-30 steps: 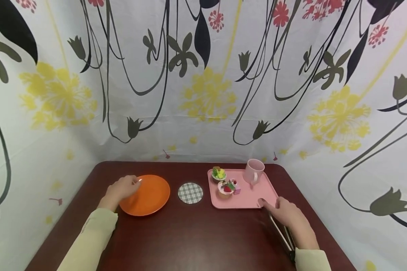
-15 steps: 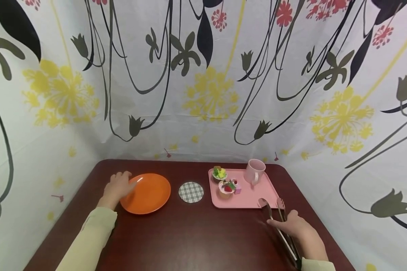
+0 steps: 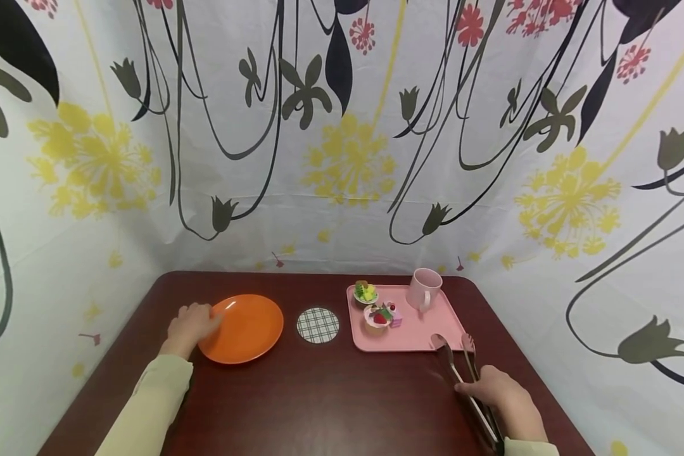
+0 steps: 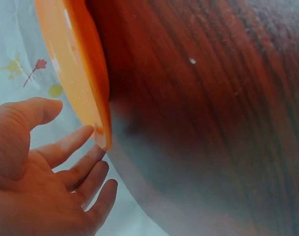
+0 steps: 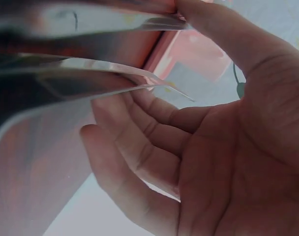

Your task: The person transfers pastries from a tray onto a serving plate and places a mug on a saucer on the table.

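At the left, my left hand [image 3: 188, 329] is beside an orange plate [image 3: 247, 329]. In the left wrist view its fingers are loosely extended, with the fingertips right at the plate's rim [image 4: 106, 140] and the thumb apart. On the right, my right hand [image 3: 504, 399] holds metal tongs [image 3: 451, 364]. The right wrist view shows the thumb at one arm of the tongs and the fingers curled at the other. The tong tips, one spoon-shaped and one fork-like, are spread apart and overlap the front edge of a pink tray [image 3: 410, 335] in the head view.
On the tray stand a pink mug [image 3: 424, 288], a strawberry-topped tart [image 3: 376, 320], a green-and-yellow-topped cup [image 3: 367, 294] and a small pink cake piece [image 3: 396, 318]. Between plate and tray lies a round checked coaster [image 3: 318, 325]. A patterned curtain [image 3: 342, 240] surrounds the dark table [image 3: 330, 399].
My left hand has lowered leftward from over the plate to its left rim, and its fingers have loosened. My right hand has drawn back along the tongs, away from the tray, exposing their tips.
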`<state>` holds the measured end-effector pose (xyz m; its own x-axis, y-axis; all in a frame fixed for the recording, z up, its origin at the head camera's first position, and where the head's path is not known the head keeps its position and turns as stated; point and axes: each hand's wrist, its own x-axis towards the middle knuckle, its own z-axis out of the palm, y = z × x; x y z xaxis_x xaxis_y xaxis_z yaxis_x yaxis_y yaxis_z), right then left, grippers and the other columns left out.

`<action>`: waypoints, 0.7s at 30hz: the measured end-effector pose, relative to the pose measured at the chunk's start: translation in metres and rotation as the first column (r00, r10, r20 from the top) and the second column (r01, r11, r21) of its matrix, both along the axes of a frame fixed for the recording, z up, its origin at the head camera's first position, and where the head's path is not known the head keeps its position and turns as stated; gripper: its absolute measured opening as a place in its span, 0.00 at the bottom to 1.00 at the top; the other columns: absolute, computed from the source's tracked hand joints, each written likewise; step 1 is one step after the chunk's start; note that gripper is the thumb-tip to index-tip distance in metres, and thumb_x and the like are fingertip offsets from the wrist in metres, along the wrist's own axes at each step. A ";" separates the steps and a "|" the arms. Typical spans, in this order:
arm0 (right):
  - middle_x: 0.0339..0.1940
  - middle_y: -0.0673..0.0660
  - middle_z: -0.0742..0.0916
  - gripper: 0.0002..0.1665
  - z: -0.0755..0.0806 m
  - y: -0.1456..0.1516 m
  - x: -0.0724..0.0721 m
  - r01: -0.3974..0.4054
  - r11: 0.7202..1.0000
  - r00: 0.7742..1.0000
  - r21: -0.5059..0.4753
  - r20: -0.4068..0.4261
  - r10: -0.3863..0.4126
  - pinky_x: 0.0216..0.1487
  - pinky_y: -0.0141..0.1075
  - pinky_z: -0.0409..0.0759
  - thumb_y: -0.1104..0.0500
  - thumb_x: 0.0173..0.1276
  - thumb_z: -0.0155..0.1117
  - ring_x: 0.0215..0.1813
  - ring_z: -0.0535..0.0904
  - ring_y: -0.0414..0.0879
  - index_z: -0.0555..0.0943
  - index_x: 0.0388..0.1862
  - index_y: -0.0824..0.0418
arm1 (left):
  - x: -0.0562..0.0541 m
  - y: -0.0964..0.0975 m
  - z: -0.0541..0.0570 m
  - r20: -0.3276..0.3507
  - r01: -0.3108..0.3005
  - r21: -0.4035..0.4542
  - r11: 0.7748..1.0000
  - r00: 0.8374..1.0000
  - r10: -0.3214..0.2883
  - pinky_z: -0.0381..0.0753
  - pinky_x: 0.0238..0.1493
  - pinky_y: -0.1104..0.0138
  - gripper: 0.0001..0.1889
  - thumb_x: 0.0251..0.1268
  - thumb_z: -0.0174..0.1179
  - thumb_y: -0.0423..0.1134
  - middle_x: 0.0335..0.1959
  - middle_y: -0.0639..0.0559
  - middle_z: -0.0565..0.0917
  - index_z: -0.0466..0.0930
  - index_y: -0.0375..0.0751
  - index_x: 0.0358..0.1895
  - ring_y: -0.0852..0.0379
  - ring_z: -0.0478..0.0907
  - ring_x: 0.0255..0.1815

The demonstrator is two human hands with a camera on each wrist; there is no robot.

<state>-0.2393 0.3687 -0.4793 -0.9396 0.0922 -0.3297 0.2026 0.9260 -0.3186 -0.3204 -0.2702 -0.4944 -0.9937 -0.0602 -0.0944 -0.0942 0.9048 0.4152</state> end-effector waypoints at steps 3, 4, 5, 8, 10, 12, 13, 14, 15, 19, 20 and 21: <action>0.33 0.59 0.83 0.35 -0.003 0.000 -0.001 0.000 1.000 1.000 -0.001 -0.003 0.000 0.38 0.49 0.80 0.39 0.70 0.72 0.34 0.80 0.52 0.78 0.42 0.73 | 0.002 -0.002 -0.002 0.006 -0.009 0.022 1.000 1.000 0.008 0.71 0.62 0.32 0.24 0.80 0.52 0.43 0.64 0.25 0.78 0.75 0.28 0.67 0.26 0.70 0.59; 0.33 0.59 0.84 0.34 -0.003 0.000 -0.002 -0.002 1.000 1.000 -0.007 -0.005 0.002 0.38 0.49 0.80 0.39 0.70 0.72 0.34 0.80 0.52 0.79 0.41 0.72 | 0.002 -0.002 -0.002 0.013 -0.015 0.030 0.999 1.000 0.015 0.71 0.63 0.32 0.24 0.80 0.52 0.41 0.65 0.25 0.77 0.73 0.28 0.69 0.26 0.70 0.60; 0.33 0.59 0.84 0.34 -0.004 0.000 -0.002 -0.002 1.000 1.000 -0.009 -0.005 0.002 0.39 0.50 0.81 0.39 0.70 0.72 0.35 0.81 0.52 0.79 0.41 0.72 | 0.002 -0.002 -0.003 0.021 -0.023 0.039 0.999 1.000 0.022 0.71 0.63 0.31 0.24 0.80 0.51 0.40 0.67 0.25 0.77 0.72 0.29 0.71 0.25 0.71 0.61; 0.35 0.60 0.85 0.33 -0.005 0.000 -0.001 -0.004 1.000 1.000 -0.013 0.003 0.004 0.40 0.52 0.82 0.40 0.70 0.72 0.36 0.82 0.52 0.79 0.42 0.72 | 0.001 -0.003 -0.006 0.051 -0.054 0.076 0.996 0.997 0.050 0.70 0.63 0.30 0.27 0.79 0.50 0.36 0.71 0.25 0.73 0.66 0.33 0.77 0.25 0.72 0.63; 0.35 0.61 0.85 0.33 -0.005 0.000 0.000 -0.005 1.000 1.000 -0.008 0.001 0.005 0.41 0.52 0.82 0.41 0.70 0.73 0.36 0.82 0.52 0.79 0.43 0.73 | 0.000 -0.004 -0.008 0.064 -0.071 0.096 0.993 0.996 0.065 0.69 0.62 0.29 0.28 0.79 0.49 0.34 0.74 0.25 0.71 0.62 0.36 0.80 0.24 0.73 0.65; 0.35 0.60 0.85 0.34 -0.004 -0.001 0.002 -0.007 1.000 1.000 -0.006 -0.009 0.007 0.40 0.52 0.82 0.41 0.70 0.73 0.35 0.82 0.52 0.78 0.44 0.74 | 0.000 -0.004 -0.009 0.069 -0.085 0.115 0.990 0.995 0.078 0.68 0.61 0.28 0.30 0.78 0.49 0.33 0.75 0.25 0.69 0.60 0.38 0.81 0.23 0.72 0.65; 0.35 0.60 0.85 0.34 -0.005 -0.001 0.003 -0.007 1.000 1.000 -0.007 -0.016 0.007 0.40 0.51 0.82 0.41 0.69 0.73 0.35 0.82 0.52 0.78 0.44 0.74 | 0.000 -0.005 -0.010 0.070 -0.092 0.117 0.989 0.994 0.084 0.67 0.61 0.28 0.31 0.78 0.50 0.33 0.76 0.25 0.69 0.59 0.37 0.81 0.22 0.72 0.65; 0.35 0.61 0.84 0.33 -0.005 -0.001 0.004 -0.004 1.000 1.000 -0.014 -0.024 0.004 0.39 0.51 0.81 0.42 0.69 0.74 0.35 0.81 0.52 0.78 0.43 0.74 | 0.000 -0.005 -0.011 0.070 -0.096 0.117 0.989 0.994 0.088 0.67 0.62 0.28 0.31 0.77 0.50 0.32 0.75 0.25 0.69 0.59 0.36 0.81 0.22 0.73 0.64; 0.35 0.61 0.84 0.34 -0.006 0.000 0.004 -0.002 1.000 0.999 -0.014 -0.033 0.002 0.39 0.51 0.81 0.42 0.68 0.74 0.35 0.81 0.53 0.78 0.44 0.74 | 0.001 -0.004 -0.011 0.074 -0.101 0.121 0.988 0.993 0.093 0.67 0.63 0.27 0.32 0.76 0.52 0.31 0.75 0.24 0.69 0.59 0.34 0.81 0.22 0.73 0.64; 0.34 0.60 0.84 0.33 -0.010 0.001 0.004 0.001 1.000 0.998 -0.027 -0.064 -0.003 0.36 0.50 0.82 0.43 0.67 0.75 0.34 0.81 0.53 0.78 0.43 0.74 | 0.004 -0.006 -0.010 0.090 -0.112 0.119 0.987 0.991 0.101 0.69 0.62 0.29 0.32 0.72 0.55 0.28 0.72 0.23 0.72 0.62 0.29 0.78 0.26 0.75 0.58; 0.33 0.60 0.84 0.33 -0.011 0.001 0.004 0.003 1.000 0.998 -0.028 -0.070 -0.005 0.35 0.49 0.81 0.43 0.67 0.74 0.33 0.81 0.53 0.78 0.43 0.74 | 0.005 -0.006 -0.009 0.093 -0.113 0.122 0.986 0.990 0.102 0.69 0.61 0.30 0.32 0.70 0.56 0.28 0.70 0.23 0.73 0.63 0.28 0.77 0.27 0.76 0.56; 0.33 0.60 0.84 0.33 -0.012 0.001 0.004 -0.001 1.000 0.997 -0.022 -0.075 -0.001 0.34 0.49 0.81 0.43 0.68 0.74 0.33 0.81 0.53 0.78 0.42 0.74 | 0.005 -0.006 -0.008 0.096 -0.113 0.124 0.986 0.990 0.101 0.70 0.60 0.31 0.31 0.69 0.57 0.27 0.69 0.23 0.74 0.64 0.28 0.76 0.28 0.76 0.54</action>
<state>-0.2356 0.3698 -0.4913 -0.9616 0.0860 -0.2606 0.1777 0.9187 -0.3527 -0.3152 -0.2766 -0.5023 -0.9695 -0.1471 -0.1958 -0.2291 0.8272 0.5130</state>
